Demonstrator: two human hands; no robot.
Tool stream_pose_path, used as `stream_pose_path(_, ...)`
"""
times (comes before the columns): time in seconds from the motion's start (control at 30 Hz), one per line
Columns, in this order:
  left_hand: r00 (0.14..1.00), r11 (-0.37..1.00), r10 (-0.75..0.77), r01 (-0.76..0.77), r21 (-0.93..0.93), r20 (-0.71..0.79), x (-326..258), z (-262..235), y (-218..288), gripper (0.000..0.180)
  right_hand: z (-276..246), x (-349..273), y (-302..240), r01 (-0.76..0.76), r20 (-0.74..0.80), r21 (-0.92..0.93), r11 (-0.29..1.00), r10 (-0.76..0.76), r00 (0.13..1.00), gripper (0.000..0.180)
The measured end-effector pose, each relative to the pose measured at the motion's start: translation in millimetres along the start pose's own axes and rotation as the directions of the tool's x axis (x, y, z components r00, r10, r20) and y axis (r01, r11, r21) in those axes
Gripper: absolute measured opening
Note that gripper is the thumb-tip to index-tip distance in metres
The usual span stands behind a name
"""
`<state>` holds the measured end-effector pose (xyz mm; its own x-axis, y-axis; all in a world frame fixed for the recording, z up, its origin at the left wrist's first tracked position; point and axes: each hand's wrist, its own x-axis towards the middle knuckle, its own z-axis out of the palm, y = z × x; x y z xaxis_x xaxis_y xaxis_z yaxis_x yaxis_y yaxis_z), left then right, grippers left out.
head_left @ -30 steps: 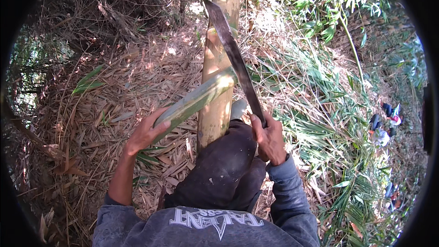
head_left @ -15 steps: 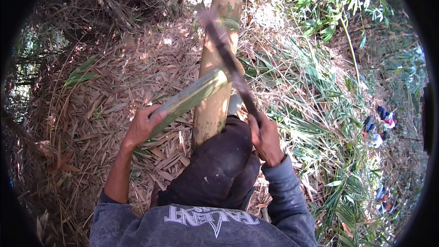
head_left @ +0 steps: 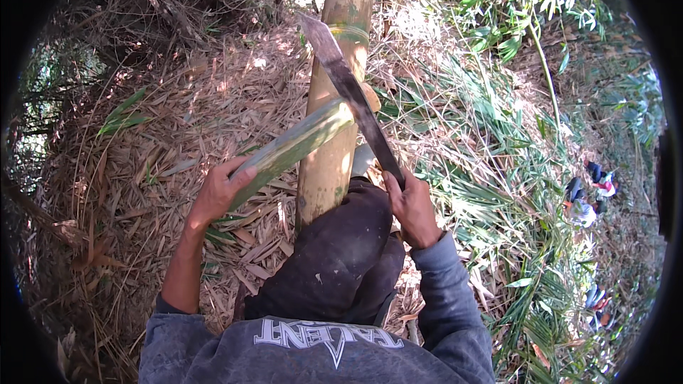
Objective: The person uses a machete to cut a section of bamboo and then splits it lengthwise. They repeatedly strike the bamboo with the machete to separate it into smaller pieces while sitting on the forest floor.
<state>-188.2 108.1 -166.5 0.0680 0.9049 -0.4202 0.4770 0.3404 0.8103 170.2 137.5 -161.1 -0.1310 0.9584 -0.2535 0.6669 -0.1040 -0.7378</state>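
My left hand [head_left: 219, 190] is closed round the near end of a green split bamboo piece [head_left: 288, 144]. The piece slants up to the right, and its pale far end lies over a thick yellow bamboo pole [head_left: 320, 181]. In my right hand [head_left: 413, 210] is the handle of a machete [head_left: 350, 85]. Its long dark blade points up and left across the pole, at the far end of the split piece; whether it touches cannot be told. Part of the pole behind the blade is hidden.
The pole runs away from my dark-trousered knee [head_left: 331, 263] toward the top. Dry leaves [head_left: 178, 192] cover the ground at left, and green cut fronds [head_left: 477, 192] lie at right. Several people [head_left: 590, 195] are far off at the right edge. Tangled dry branches [head_left: 178, 0] stand at upper left.
The machete blade, blurred before, is now sharp and has shifted slightly, its tip a little to the left. My left hand and the bamboo piece have barely moved.
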Motion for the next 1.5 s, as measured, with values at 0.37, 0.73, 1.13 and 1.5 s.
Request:
stream_pose_path(0.37, 1.0, 1.0, -0.015, 0.014, 0.003, 0.009, 0.1, 0.0, -3.0, 0.066, -9.7, -16.8, -37.7, 0.104, -0.195, 0.275, 0.956, -0.051, 0.98, 0.018)
stream_pose_path(0.73, 1.0, 0.999, 0.013, -0.013, 0.029, -0.006, 2.2, 0.5, -0.8, 0.066, -11.6, -6.5, -17.7, 0.007, -0.017, 0.121, 0.993, -0.005, 1.0, 0.025)
stream_pose_path(1.13, 0.993, 0.993, 0.112, -0.111, 0.04, -0.038, 8.0, 2.1, 2.7, 0.064, 2.9, 4.6, 13.9, 0.035, -0.065, 0.088, 0.996, -0.029, 0.997, 0.029)
stream_pose_path(1.5, 0.999, 0.998, 0.049, -0.048, 0.032, -0.022, -3.2, 2.8, -1.1, 0.065, -16.7, -19.3, -41.4, -0.02, -0.14, 0.473, 0.881, 0.097, 0.985, 0.023)
